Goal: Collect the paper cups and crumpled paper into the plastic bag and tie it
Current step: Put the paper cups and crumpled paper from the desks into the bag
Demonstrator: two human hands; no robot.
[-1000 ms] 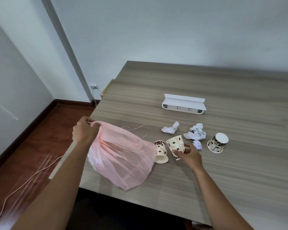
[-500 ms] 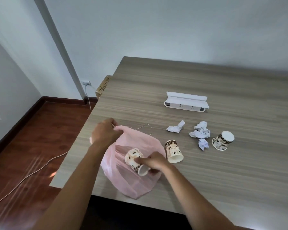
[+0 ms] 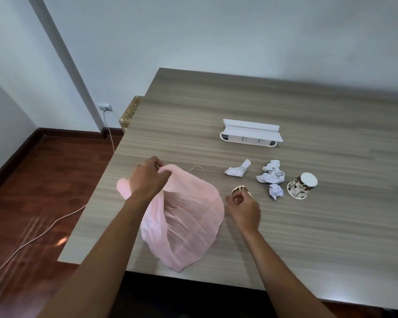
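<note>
Wood-grain bench against a pale wall. The left hand (image 3: pixel 150 177) grips the gathered mouth of the pink plastic bag (image 3: pixel 189 221), holding it up. The right hand (image 3: pixel 244 208), which a moment ago pushed one cup into the bag, has come back out and now curls around the next cup (image 3: pixel 239 189) just beside the bag. One cup is bagged, then; another cup (image 3: pixel 302 185) and three crumpled papers (image 3: pixel 271 176) wait further right.
</note>
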